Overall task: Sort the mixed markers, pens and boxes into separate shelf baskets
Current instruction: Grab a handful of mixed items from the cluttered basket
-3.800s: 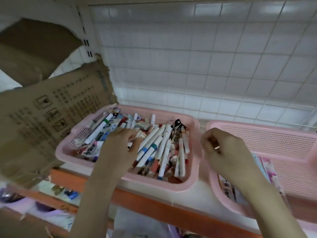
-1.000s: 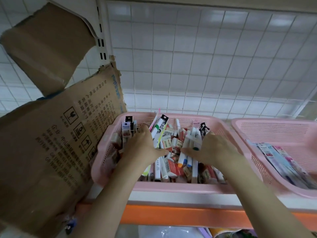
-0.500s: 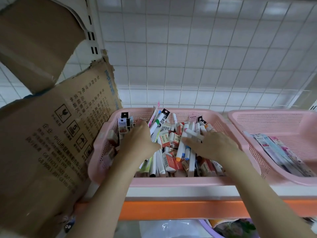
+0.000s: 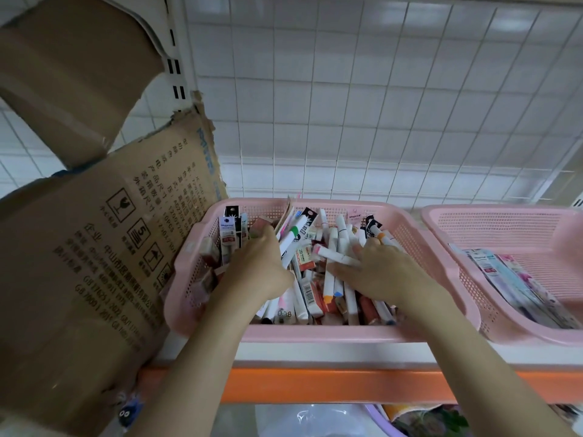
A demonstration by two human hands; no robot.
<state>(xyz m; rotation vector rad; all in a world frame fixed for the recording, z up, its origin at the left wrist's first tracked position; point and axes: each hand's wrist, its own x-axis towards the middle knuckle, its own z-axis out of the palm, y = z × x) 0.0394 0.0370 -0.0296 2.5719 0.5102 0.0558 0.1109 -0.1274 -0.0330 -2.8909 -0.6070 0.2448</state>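
Note:
A pink basket (image 4: pixel 315 335) on the shelf holds a mixed heap of white markers (image 4: pixel 329 279), pens and small boxes (image 4: pixel 307 261). My left hand (image 4: pixel 257 268) is in the basket's left part. Its fingers curl down over a small reddish box (image 4: pixel 260 226) beside upright carded packs (image 4: pixel 227 236). My right hand (image 4: pixel 386 274) lies on the heap's right side with fingers spread over the markers. A white marker with a pink cap (image 4: pixel 332 255) lies by its fingertips. What is under both palms is hidden.
A second pink basket (image 4: pixel 492 212) to the right holds flat pastel packs (image 4: pixel 520 285). Torn printed cardboard (image 4: pixel 94 247) leans against the left basket's side. A white wire grid (image 4: pixel 378 121) backs the shelf, which has an orange front edge (image 4: pixel 315 384). Bags show below.
Both hands have stayed in the left basket, shifting slightly among the items. About four seconds ago my right hand hovered between the two baskets.

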